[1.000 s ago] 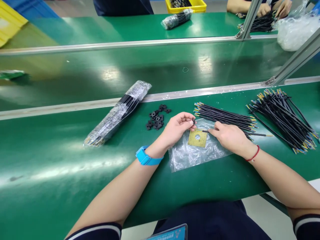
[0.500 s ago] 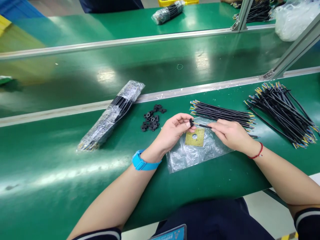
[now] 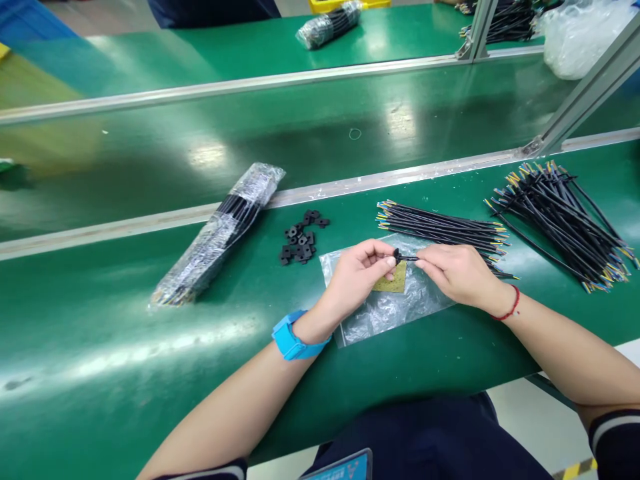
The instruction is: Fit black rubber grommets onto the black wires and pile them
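Observation:
My left hand (image 3: pixel 357 277) pinches a small black part (image 3: pixel 397 255) between thumb and fingertips. A black cable (image 3: pixel 410 258) runs from that part into my right hand (image 3: pixel 453 270), whose fingers are closed on it. The cable end at the black part is hidden. Below my hands a yellowish square plate (image 3: pixel 395 283), partly covered by my left hand, lies on a clear plastic bag (image 3: pixel 373 323). Several small black parts (image 3: pixel 303 245) are scattered left of my left hand. A row of cut black cables (image 3: pixel 435 221) lies just behind my right hand.
A larger pile of cables (image 3: pixel 560 223) is at the right. A plastic-wrapped cable bundle (image 3: pixel 220 237) lies left on the green table (image 3: pixel 100 347). Metal rails and a slanted post (image 3: pixel 575 100) stand behind. Another wrapped bundle (image 3: pixel 330 25) lies on the far table, near a person's dark clothing.
My left hand has moved right, over part of the plate, and the black part now meets the cable. The coloured wires that showed between them are no longer visible.

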A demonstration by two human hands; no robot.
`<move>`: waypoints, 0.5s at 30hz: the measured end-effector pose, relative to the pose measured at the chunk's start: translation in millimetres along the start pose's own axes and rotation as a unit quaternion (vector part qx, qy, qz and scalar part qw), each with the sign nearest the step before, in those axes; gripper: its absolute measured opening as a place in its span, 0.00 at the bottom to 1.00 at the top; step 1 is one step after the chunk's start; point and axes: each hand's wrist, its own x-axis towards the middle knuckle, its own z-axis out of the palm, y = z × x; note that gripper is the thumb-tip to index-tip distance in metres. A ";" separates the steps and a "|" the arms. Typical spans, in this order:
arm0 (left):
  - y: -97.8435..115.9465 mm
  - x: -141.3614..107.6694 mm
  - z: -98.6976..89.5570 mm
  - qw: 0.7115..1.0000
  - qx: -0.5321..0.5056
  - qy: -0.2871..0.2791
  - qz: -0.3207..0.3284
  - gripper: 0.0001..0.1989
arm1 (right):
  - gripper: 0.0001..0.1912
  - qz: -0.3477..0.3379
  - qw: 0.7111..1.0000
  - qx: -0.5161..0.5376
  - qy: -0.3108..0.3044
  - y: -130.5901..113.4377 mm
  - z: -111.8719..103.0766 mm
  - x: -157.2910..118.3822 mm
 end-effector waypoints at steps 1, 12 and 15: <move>-0.2 -0.9 0.2 1.000 0.001 -0.011 0.003 0.07 | 0.16 0.004 1.000 0.020 -0.019 -0.2 -1.6 0.1; 2.7 -6.7 -5.5 0.946 0.252 -0.099 0.180 0.03 | 0.16 0.020 0.972 0.185 -0.144 0.9 -3.6 1.6; 3.1 -8.8 -1.9 0.929 0.281 -0.130 0.201 0.04 | 0.16 0.006 0.969 0.196 -0.151 0.1 -0.8 2.1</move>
